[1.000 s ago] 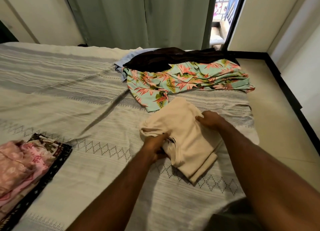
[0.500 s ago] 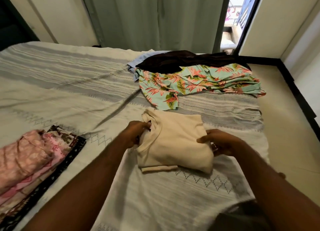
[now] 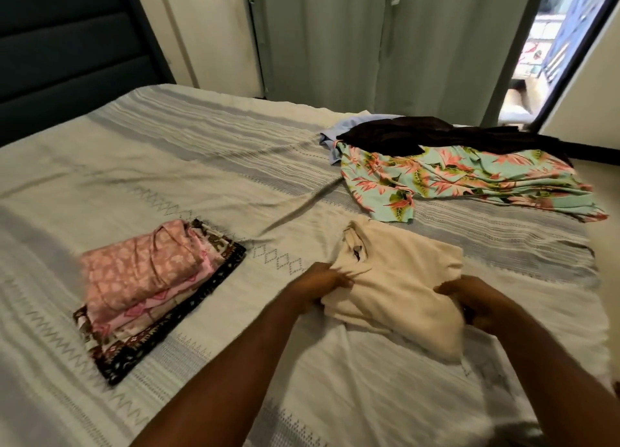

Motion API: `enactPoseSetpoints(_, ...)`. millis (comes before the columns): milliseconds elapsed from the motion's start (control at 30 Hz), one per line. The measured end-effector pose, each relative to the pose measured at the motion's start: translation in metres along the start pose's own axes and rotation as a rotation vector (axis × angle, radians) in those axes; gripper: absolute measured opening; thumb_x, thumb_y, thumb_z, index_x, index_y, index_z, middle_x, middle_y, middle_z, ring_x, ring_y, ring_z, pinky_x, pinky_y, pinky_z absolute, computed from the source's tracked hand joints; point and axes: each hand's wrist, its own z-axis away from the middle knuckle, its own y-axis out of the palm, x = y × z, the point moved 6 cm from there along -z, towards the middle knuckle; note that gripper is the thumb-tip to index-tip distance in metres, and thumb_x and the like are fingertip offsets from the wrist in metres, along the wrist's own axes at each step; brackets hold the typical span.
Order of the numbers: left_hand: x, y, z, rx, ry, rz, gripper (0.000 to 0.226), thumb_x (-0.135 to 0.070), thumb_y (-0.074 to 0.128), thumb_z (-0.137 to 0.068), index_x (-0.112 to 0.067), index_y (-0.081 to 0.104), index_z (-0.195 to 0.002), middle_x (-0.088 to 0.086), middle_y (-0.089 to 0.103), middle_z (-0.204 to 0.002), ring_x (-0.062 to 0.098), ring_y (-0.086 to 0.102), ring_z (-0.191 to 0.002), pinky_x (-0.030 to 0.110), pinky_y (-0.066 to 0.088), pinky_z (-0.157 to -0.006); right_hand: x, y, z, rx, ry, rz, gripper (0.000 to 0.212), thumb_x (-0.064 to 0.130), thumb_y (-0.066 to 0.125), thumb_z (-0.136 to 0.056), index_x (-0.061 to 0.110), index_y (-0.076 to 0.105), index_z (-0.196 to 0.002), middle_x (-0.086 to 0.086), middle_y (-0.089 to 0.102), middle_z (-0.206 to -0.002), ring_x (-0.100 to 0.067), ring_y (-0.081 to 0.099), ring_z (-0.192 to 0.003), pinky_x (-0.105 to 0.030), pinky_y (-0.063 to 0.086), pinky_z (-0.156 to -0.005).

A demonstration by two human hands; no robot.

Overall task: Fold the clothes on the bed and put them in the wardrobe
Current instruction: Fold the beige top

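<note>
No readable text, brand or number is to be seen here; a small dark tag [image 3: 356, 252] is glimpsed at the collar of the cream garment [image 3: 396, 285] (too blurred to be read).

Both hands are gripping a folded cream garment [image 3: 399, 285] lying on the bed [image 3: 201, 164]: the left hand [image 3: 322, 284] is pinching its left edge, the right hand [image 3: 476, 300] its right edge. A stack of folded pink and patterned clothes [image 3: 151, 292] is sitting well to the left. Beyond, a floral shirt [image 3: 463, 181], a dark garment [image 3: 436, 134] and a pale blue piece [image 3: 335, 138] are lying unfolded.
</note>
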Motion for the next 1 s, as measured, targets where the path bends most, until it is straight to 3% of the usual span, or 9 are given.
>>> enactPoseSetpoints(100,0.005,-0.037,0.008,-0.039,-0.061,0.114,0.053,-0.022,0.080,-0.054,-0.013,0.075,-0.106,0.016,0.073,-0.108,0.037,0.068,-0.101,0.047,0.058,-0.082,-0.018,0.010,0.016,0.197,0.138,0.009,0.072,0.004,0.086,-0.069,0.009,0.051,-0.133,-0.027,0.064,-0.122,-0.043,0.067,-0.104,-0.056,0.058,-0.086)
enactPoseSetpoints(167,0.015,-0.063,0.013,-0.047,-0.092,0.094,0.041,-0.018,0.081,-0.059,-0.013,0.078,-0.100,0.014,0.072,-0.102,0.036,0.068,-0.096,0.045,0.058,-0.077,-0.027,0.016,0.024,0.314,0.206,0.211,0.093,0.013,0.101,-0.044,0.000,0.055,-0.124,-0.030,0.068,-0.099,-0.037,0.069,-0.077,-0.048,0.061,-0.071)
enactPoseSetpoints(233,0.029,-0.086,0.022,-0.090,-0.107,0.068,0.034,-0.010,0.079,-0.072,-0.007,0.075,-0.106,0.014,0.069,-0.099,0.033,0.067,-0.087,0.038,0.058,-0.062,-0.017,0.019,0.021,0.214,0.148,0.434,0.095,0.023,0.105,-0.032,-0.003,0.057,-0.110,-0.021,0.062,-0.077,-0.029,0.060,-0.060,-0.035,0.053,-0.055)
enactPoseSetpoints(400,0.052,-0.085,0.029,-0.147,-0.127,0.247,0.036,-0.010,0.085,-0.074,0.003,0.072,-0.105,0.022,0.071,-0.096,0.042,0.070,-0.082,0.061,0.058,-0.061,0.048,0.011,-0.003,-0.381,-0.287,0.853,0.099,0.036,0.094,-0.062,0.009,0.039,-0.140,-0.022,0.050,-0.134,-0.042,0.052,-0.119,-0.050,0.050,-0.090)
enactPoseSetpoints(533,0.070,-0.068,0.030,-0.105,-0.135,0.725,0.050,-0.034,0.089,-0.071,-0.008,0.076,-0.111,0.019,0.074,-0.111,0.037,0.069,-0.106,0.059,0.054,-0.094,0.060,0.038,-0.020,-0.236,-0.373,0.979,0.090,0.044,0.081,-0.079,0.017,0.033,-0.150,-0.016,0.042,-0.152,-0.038,0.045,-0.134,-0.054,0.040,-0.109)
enactPoseSetpoints(633,0.086,-0.053,0.031,-0.089,-0.059,0.913,0.047,-0.032,0.086,-0.072,-0.006,0.076,-0.110,0.019,0.074,-0.109,0.033,0.071,-0.100,0.051,0.054,-0.096,0.054,0.060,-0.021,-0.085,-0.354,1.005,0.084,0.056,0.059,-0.094,0.011,0.023,-0.156,-0.018,0.042,-0.154,-0.037,0.046,-0.136,-0.044,0.041,-0.110)
enactPoseSetpoints(767,0.097,-0.033,0.042,-0.220,0.020,0.855,0.058,-0.017,0.090,-0.059,-0.001,0.072,-0.111,0.016,0.076,-0.097,0.032,0.073,-0.088,0.043,0.060,-0.074,0.050,0.071,-0.022,-0.119,-0.359,1.117,0.078,0.068,0.045,-0.095,0.011,0.039,-0.149,-0.014,0.047,-0.150,-0.036,0.049,-0.132,-0.049,0.042,-0.107)
enactPoseSetpoints(900,0.089,-0.030,0.045,-0.440,0.036,0.624,0.033,-0.014,0.089,-0.073,-0.008,0.072,-0.100,0.017,0.076,-0.089,0.033,0.072,-0.069,0.050,0.059,-0.053,0.056,0.084,-0.006,-0.028,-0.380,1.046,0.053,0.051,0.065,-0.092,0.009,0.066,-0.125,-0.013,0.066,-0.124,-0.030,0.062,-0.108,-0.033,0.048,-0.085)
enactPoseSetpoints(1000,0.076,-0.040,0.047,-0.607,0.100,0.459,0.012,-0.016,0.079,-0.085,-0.014,0.067,-0.089,0.008,0.072,-0.089,0.031,0.071,-0.085,0.043,0.060,-0.069,0.063,0.081,0.005,0.031,-0.438,0.853,0.033,0.032,0.079,-0.082,0.019,0.070,-0.111,-0.007,0.069,-0.111,-0.024,0.063,-0.096,-0.038,0.053,-0.085)
